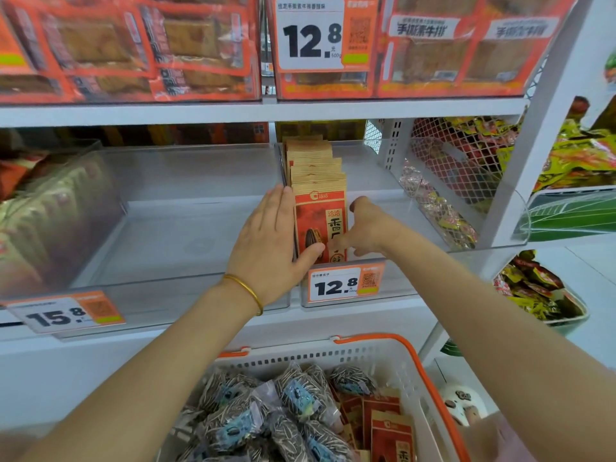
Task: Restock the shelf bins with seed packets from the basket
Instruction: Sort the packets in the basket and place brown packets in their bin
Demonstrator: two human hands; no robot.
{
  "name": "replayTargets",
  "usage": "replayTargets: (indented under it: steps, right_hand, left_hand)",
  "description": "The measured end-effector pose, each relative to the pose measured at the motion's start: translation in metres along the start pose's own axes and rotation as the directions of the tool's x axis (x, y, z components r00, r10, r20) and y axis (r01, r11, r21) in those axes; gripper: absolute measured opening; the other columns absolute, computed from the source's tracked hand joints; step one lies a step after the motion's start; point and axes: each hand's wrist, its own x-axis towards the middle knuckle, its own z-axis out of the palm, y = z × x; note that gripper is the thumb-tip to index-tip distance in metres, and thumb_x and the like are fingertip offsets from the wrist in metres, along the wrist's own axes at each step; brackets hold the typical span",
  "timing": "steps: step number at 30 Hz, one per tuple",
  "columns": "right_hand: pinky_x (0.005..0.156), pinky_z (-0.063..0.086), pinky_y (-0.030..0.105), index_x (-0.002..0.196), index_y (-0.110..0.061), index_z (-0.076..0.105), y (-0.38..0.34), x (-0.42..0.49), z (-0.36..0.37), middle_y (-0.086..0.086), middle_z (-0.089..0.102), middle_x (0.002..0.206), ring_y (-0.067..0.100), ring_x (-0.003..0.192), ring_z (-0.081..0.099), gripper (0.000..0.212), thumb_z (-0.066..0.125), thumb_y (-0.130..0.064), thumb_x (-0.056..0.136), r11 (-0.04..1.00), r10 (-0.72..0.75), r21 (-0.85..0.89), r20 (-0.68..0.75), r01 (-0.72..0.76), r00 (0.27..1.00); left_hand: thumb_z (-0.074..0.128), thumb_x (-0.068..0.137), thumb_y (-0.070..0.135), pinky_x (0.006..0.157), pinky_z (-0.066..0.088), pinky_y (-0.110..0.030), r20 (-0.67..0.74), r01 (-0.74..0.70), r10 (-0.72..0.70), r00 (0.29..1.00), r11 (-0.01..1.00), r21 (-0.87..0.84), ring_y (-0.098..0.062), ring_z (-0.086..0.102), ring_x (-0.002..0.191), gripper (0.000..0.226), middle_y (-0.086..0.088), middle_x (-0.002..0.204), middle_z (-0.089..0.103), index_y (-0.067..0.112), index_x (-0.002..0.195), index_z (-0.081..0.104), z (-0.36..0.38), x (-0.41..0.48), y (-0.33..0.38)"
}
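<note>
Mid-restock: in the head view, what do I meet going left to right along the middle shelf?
15.8 price tag → left hand → row of red seed packets → right hand → wrapped candies

One wide-angle camera, worn on the head, faces a shop shelf (233,112) at close range, looking forward and down. The left hand (266,248) and right hand (368,228) reach into mid-frame from below; the basket (366,354) fills the bottom edge.

A shop: price tags (310,33) on shelves (233,111) of packaged snacks (116,45).
</note>
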Motion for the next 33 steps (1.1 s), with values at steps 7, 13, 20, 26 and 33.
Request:
replayTargets:
  steps: [7,13,20,26,33]
  right_hand:
    - [0.073,0.046,0.024,0.118,-0.018,0.051,0.035,-0.103,0.008,-0.004,0.058,0.101,0.011,0.085,0.059,0.035,0.066,-0.02,0.086,0.916,-0.395,-0.087,-0.367,0.391,0.842]
    - [0.083,0.044,0.03,0.119,-0.01,0.055,0.146,-0.065,0.074,0.008,0.06,0.11,0.024,0.101,0.057,0.031,0.058,-0.019,0.09,0.89,0.033,-0.445,0.287,0.103,0.957]
    - [0.093,0.044,0.04,0.148,-0.013,0.023,0.267,-0.04,0.159,0.018,0.043,0.137,0.034,0.119,0.049,0.065,0.048,-0.005,0.088,0.732,0.272,-0.681,0.262,-0.022,0.926]
    - [0.107,0.029,0.045,0.132,-0.022,0.05,0.273,-0.034,0.175,0.012,0.039,0.143,0.036,0.134,0.028,0.044,0.051,-0.011,0.09,0.495,0.19,-0.862,0.229,0.109,0.955]
    - [0.084,0.043,0.039,0.094,-0.02,0.066,0.269,-0.047,0.164,0.005,0.059,0.109,0.029,0.108,0.049,0.015,0.055,-0.014,0.086,0.472,0.144,-0.868,0.248,0.154,0.958]
  left_hand:
    - [0.042,0.093,0.029,0.116,0.021,-0.037,-0.329,-0.317,0.264,0.907,0.941,-0.119,-0.028,0.029,0.137,0.058,-0.018,0.147,0.033,-0.002,0.14,0.031,0.004,-0.066,0.022]
    - [0.044,0.089,0.015,0.104,0.038,-0.04,0.063,-0.462,0.469,0.881,0.881,-0.1,-0.028,0.046,0.121,0.04,-0.018,0.132,0.053,0.0,0.125,0.054,0.079,-0.138,0.016]
    - [0.034,0.086,0.022,0.1,0.045,-0.043,0.359,-0.393,0.393,0.847,0.916,-0.075,-0.032,0.055,0.116,0.046,-0.016,0.13,0.055,0.005,0.121,0.058,0.11,-0.147,0.008]
    - [0.034,0.086,0.022,0.102,0.043,-0.043,0.393,-0.329,0.348,0.851,0.937,-0.117,-0.033,0.052,0.118,0.047,-0.017,0.133,0.051,0.005,0.122,0.057,0.116,-0.147,0.003]
    - [0.035,0.087,0.023,0.097,0.048,-0.043,0.405,-0.295,0.341,0.848,0.94,-0.173,-0.033,0.054,0.115,0.044,-0.017,0.13,0.053,0.005,0.118,0.059,0.118,-0.145,0.008]
